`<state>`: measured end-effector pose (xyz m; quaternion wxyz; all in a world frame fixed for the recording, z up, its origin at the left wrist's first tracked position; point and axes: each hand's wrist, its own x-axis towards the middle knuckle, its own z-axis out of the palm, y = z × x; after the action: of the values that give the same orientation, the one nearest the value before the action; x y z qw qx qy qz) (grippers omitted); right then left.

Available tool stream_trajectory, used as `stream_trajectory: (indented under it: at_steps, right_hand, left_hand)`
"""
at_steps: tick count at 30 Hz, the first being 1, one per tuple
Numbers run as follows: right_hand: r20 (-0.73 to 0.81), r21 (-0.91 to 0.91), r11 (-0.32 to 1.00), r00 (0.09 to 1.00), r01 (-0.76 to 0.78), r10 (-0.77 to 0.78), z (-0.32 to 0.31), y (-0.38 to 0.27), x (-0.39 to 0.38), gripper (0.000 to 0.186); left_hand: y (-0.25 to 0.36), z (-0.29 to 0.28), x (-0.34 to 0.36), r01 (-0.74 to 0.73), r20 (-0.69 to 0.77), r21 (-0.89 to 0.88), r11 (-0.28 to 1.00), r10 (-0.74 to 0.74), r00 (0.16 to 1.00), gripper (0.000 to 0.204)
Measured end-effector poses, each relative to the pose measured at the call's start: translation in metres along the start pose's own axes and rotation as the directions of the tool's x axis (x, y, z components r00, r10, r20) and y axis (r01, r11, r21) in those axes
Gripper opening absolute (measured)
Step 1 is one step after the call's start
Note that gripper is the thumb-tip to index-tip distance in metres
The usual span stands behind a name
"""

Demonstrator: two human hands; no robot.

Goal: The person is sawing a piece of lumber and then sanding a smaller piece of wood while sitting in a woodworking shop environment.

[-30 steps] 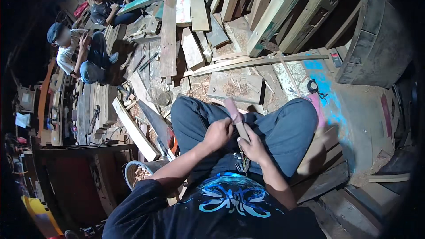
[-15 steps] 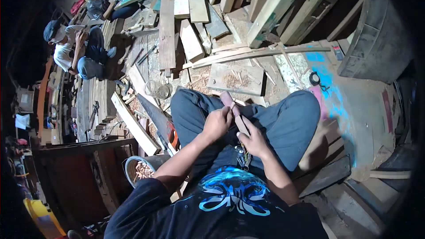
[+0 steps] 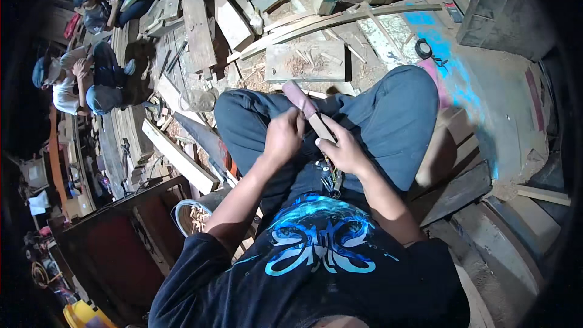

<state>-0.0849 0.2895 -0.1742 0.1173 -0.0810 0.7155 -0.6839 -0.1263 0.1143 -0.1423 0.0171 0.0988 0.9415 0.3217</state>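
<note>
A narrow piece of wood (image 3: 321, 127) with a wider pinkish end (image 3: 299, 98) slants over my lap, the pink end pointing away from me and to the left. My right hand (image 3: 345, 150) grips its plain tan part, thumb lying along the near end. My left hand (image 3: 284, 138) is closed, with its curled fingertips against the left side of the piece, just below the pink end. Whatever is pinched in those fingers is hidden. A bunch of keys (image 3: 328, 177) hangs at my waist below the right hand.
Beyond my crossed legs lies a board (image 3: 285, 67) with wood shavings. A bucket (image 3: 184, 216) of wood scraps stands by my left elbow. Black tape (image 3: 423, 49) lies beyond my right knee. Planks (image 3: 198, 24) are scattered ahead. Two people sit at the far left, one in a light shirt (image 3: 65, 94).
The view has shifted, so the surroundings sit higher and further left. My left hand has moved slightly down along the piece and away from its pink end. My right hand keeps its hold.
</note>
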Motion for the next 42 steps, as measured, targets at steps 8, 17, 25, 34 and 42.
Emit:
stream_trajectory:
  at_steps: [8, 17, 25, 34, 42]
  right_hand:
    - [-0.129, -0.072, 0.996, 0.990, 0.050, -0.059, -0.003, 0.003, -0.001, 0.057]
    - [-0.014, 0.440, 0.829, 0.920, -0.345, 0.391, -0.002, -0.011, 0.004, 0.058]
    - [-0.033, 0.417, 0.866, 0.948, -0.276, 0.318, 0.000, -0.029, -0.008, 0.052]
    - [-0.025, 0.450, 0.859, 0.958, -0.244, 0.286, 0.018, -0.063, -0.025, 0.050]
    - [-0.118, 0.419, 0.891, 0.963, -0.174, 0.244, 0.025, -0.085, -0.044, 0.049]
  left_hand:
    - [0.009, -0.004, -0.013, 0.001, 0.041, -0.051, 0.999, 0.001, 0.999, 0.019]
    - [0.021, -0.048, -0.018, 0.183, -0.064, -0.245, 0.952, -0.204, 0.977, 0.021]
    - [0.014, -0.047, -0.037, 0.152, -0.037, -0.353, 0.923, -0.176, 0.984, 0.018]
    - [0.021, -0.080, -0.059, -0.074, -0.203, -0.230, 0.970, 0.026, 0.979, 0.014]
    - [0.046, -0.137, -0.092, -0.222, -0.203, -0.406, 0.886, 0.149, 0.968, 0.011]
